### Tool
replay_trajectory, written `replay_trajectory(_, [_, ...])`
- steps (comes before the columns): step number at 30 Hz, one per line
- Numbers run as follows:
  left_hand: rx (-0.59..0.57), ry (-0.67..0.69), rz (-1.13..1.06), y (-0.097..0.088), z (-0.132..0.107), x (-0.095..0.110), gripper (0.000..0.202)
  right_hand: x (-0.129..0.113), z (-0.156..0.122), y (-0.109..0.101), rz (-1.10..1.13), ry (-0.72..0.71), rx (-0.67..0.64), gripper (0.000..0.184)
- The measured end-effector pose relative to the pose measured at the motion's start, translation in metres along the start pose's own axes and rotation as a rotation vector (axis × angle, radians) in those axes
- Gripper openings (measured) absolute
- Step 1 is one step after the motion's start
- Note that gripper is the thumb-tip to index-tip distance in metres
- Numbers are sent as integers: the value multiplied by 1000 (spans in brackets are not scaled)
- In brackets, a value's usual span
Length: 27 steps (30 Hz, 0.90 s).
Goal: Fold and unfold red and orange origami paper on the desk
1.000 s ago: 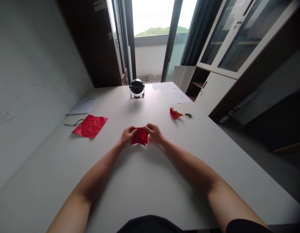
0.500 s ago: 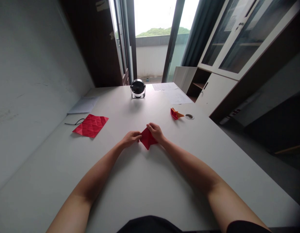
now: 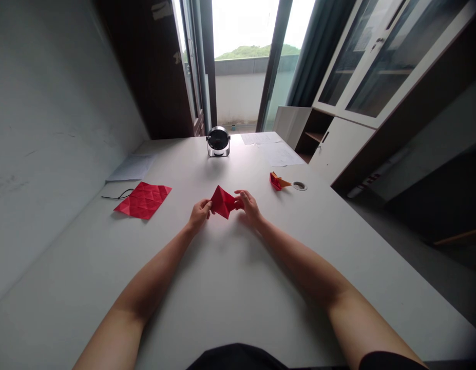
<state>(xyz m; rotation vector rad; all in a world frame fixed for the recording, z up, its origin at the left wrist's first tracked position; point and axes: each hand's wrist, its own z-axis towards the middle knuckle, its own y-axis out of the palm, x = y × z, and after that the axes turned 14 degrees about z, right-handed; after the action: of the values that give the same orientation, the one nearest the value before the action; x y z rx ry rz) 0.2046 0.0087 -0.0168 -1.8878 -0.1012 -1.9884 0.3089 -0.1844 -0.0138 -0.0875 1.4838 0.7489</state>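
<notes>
A small folded piece of red origami paper [image 3: 223, 201] is held slightly above the table between my hands, creased into a diamond-like shape. My left hand [image 3: 201, 211] pinches its left corner between thumb and fingers. At the right corner, my right hand [image 3: 248, 204] has its fingertips closed on the paper; its index finger is raised a little. A creased red paper sheet [image 3: 144, 200] lies spread on the table to the left. To the right sits a folded red and orange paper piece [image 3: 279, 181].
Beside the red sheet lies a black cord [image 3: 120, 196]. White papers [image 3: 132, 167] rest by the left wall, and more printed sheets [image 3: 276, 149] at the far right. A round black and silver device [image 3: 218, 141] stands at the back. A cable hole [image 3: 300, 186] opens in the white table [image 3: 222, 288].
The folded red paper has moved up and left, away from me, and turned. My right hand has shifted from over its top to its right corner; the left still pinches the left corner.
</notes>
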Motion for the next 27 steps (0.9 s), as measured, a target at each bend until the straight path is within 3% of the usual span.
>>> replay_trajectory(4, [88, 28, -41, -2, 2, -3, 32, 0, -5, 6, 32, 81, -158, 66])
replay_trajectory(8, [51, 66, -43, 0, 1, -3, 32, 3, -7, 9, 16, 93, -229, 70])
replay_trajectory(12, [-15, 70, -21, 3, -1, 0, 33, 4, -5, 7, -15, 42, -190, 65])
replay_trajectory(18, [20, 68, 13, 2, -1, 1, 34, 3, -3, 6, -20, -4, -135, 57])
replay_trajectory(27, [20, 79, -16, 2, -2, 0, 27, 5, 1, 1, 138, 58, -73, 49])
